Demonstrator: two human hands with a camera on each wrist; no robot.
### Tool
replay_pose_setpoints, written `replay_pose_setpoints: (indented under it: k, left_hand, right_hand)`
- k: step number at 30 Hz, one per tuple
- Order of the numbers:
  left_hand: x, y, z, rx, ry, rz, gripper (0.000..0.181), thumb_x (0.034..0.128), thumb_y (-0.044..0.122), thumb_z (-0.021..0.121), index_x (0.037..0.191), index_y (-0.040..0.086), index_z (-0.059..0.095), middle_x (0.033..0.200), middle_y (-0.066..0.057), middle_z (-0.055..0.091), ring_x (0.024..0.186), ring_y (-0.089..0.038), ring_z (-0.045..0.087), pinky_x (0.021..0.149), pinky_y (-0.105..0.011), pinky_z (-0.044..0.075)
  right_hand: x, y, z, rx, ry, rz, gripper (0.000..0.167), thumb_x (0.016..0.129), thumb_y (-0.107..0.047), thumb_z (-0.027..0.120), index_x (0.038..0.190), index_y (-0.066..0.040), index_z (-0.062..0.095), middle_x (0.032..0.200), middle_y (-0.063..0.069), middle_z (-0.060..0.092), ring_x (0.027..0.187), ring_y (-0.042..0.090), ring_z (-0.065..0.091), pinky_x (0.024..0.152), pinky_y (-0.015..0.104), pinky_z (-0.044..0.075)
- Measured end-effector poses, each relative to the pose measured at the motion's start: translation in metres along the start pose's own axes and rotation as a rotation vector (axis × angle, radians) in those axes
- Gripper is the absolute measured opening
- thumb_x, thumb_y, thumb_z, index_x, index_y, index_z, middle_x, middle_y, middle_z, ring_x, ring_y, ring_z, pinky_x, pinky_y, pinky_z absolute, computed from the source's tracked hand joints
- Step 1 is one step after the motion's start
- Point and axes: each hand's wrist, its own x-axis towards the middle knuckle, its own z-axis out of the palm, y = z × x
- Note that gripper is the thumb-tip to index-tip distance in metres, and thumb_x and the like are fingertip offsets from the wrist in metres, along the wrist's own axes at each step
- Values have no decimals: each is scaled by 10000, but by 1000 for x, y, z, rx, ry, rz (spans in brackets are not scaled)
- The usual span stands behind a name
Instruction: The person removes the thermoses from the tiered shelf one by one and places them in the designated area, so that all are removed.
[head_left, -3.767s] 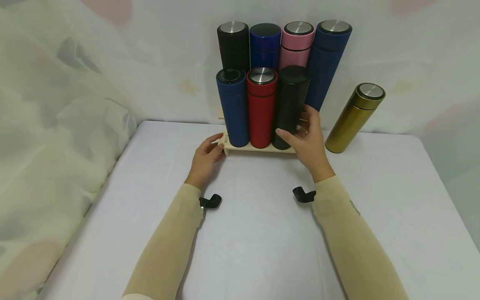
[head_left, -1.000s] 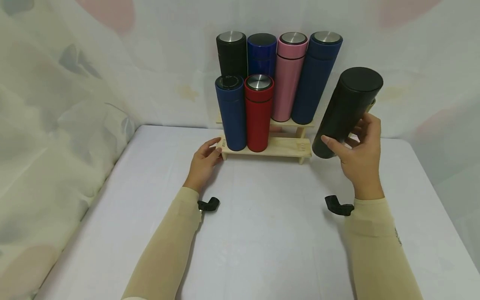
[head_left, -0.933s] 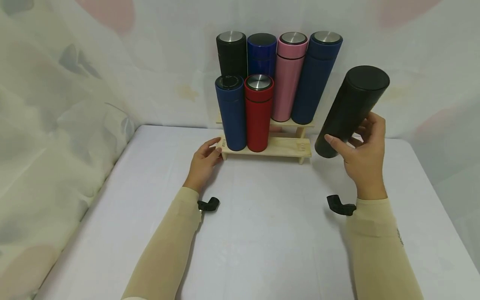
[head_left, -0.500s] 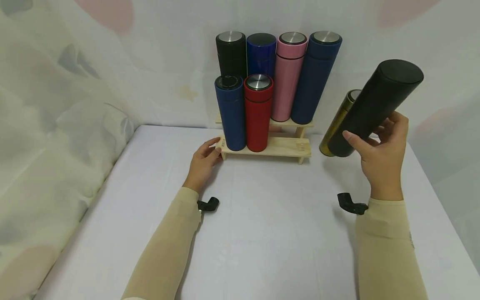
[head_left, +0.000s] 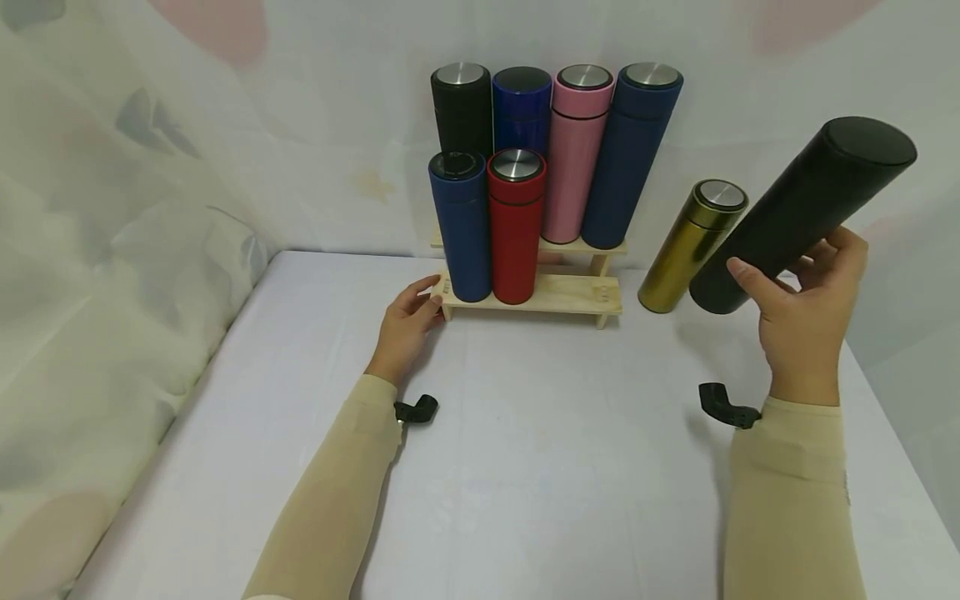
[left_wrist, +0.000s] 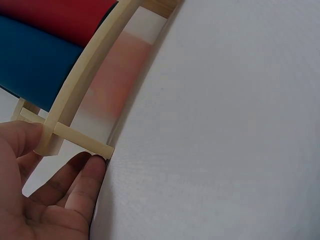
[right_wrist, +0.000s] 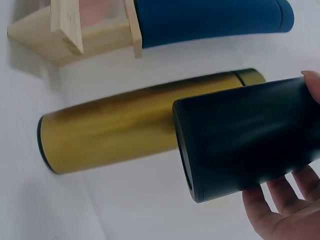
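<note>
My right hand (head_left: 813, 317) grips a black bottle (head_left: 802, 208) near its lower part, tilted, beside the gold bottle (head_left: 686, 254). In the right wrist view the black bottle (right_wrist: 245, 140) overlaps the gold one (right_wrist: 125, 125). My left hand (head_left: 405, 329) holds the left end of the wooden stand's lower shelf (head_left: 570, 293), thumb on top. The left wrist view shows this hand (left_wrist: 55, 200) with its thumb and fingers around the shelf end. A blue bottle (head_left: 465, 237) and a red bottle (head_left: 516, 237) stand upright on that shelf, whose right part is bare.
On the upper shelf stand a black bottle (head_left: 461, 108), a glossy blue one (head_left: 522, 112), a pink one (head_left: 576, 167) and a tall navy one (head_left: 633, 158). A white cloth covers the table (head_left: 540, 467); patterned fabric (head_left: 112, 292) hangs at left and behind.
The black bottle has left the lower shelf in my right hand and moved right, past the gold bottle, tilting more. My left hand stays at the stand's end.
</note>
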Motion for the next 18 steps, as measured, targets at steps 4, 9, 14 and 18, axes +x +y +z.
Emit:
replay_pose_setpoints:
  k: [4,9,14,18]
  left_hand:
    - [-9,15,4,7,-4,1,464,1128,79,607,1587,38,550,1463,-259,593,1310,-367,618,1131,-514,515]
    - [-9,15,3,12,-10,13,467,1130,79,600,1591,31,542,1468,-254,590,1306,-349,620,1131,-516,514]
    - [1,-3,-1,0,-9,12,463,1136,96,602,1594,59,547,1480,-242,584,1314,-364,613,1127,-518,518]
    - [3,-10,-2,0,-8,22,459,1136,143,624,1590,116,570,1486,-216,584,1312,-348,616,1114,-487,534]
  right_hand:
    - [4,5,-7,10,28,18,776,772,124,905,1413,-152,567,1295,126,627,1120,245,611,887,295,554]
    - [9,13,-16,-40,45,46,787,791,94,914,1434,-183,552,1314,100,614,1156,223,589,928,305,537]
    - [12,23,-21,-100,45,83,795,825,67,909,1465,-213,530,1342,69,580,1195,198,566,996,316,511]
    - [13,32,-24,-148,35,118,806,860,80,871,1504,-230,499,1372,47,545,1232,181,539,1088,318,479]
